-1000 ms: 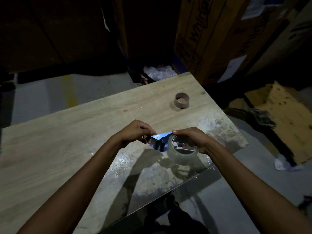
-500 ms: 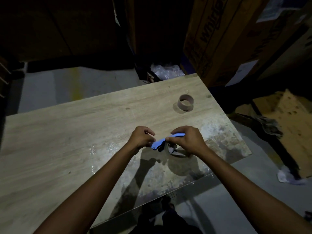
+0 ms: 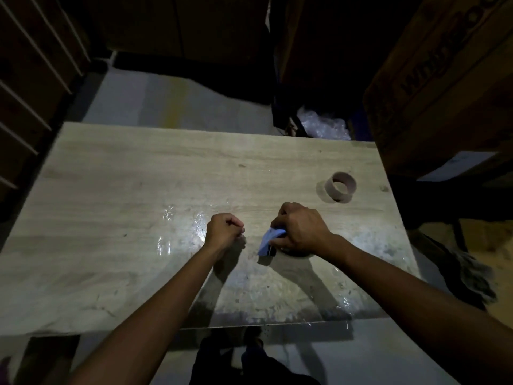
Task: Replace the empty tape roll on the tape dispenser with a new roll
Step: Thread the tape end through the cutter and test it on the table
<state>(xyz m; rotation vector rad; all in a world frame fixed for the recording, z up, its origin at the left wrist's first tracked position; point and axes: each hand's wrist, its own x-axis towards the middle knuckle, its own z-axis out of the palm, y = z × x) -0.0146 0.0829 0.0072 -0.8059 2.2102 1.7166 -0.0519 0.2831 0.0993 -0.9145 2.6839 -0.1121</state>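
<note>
Nearest us, our right hand is clamped over the blue tape dispenser, fingers wrapped round its body and pressing it down on the wooden table. The new tape roll sits under that hand. Only a dark curved edge shows below the palm, so we cannot tell whether it is fully seated on the hub.

Just to the left, apart from the dispenser, our left hand is curled tight, thumb against forefinger. It looks like a pinch on a tape end, but no tape is visible between the two hands, so we cannot say what it grips, if anything.

We judge the step to be threading or drawing out the fresh tape. To do it well, we should hold the dispenser flat and steady with the right hand. The left should pull low and straight away from the cutter so the clear tape does not twist or stick to itself.

Glossy film patches shine on the tabletop near the left hand. Sticky tape could catch there, so we would lift the end slightly.

Further right, the empty cardboard core stands on the table, well clear of the work. Beyond the far edge lie crumpled plastic wrap, a large printed cardboard box and dark shelving at the left. None of them obstructs us.
</note>
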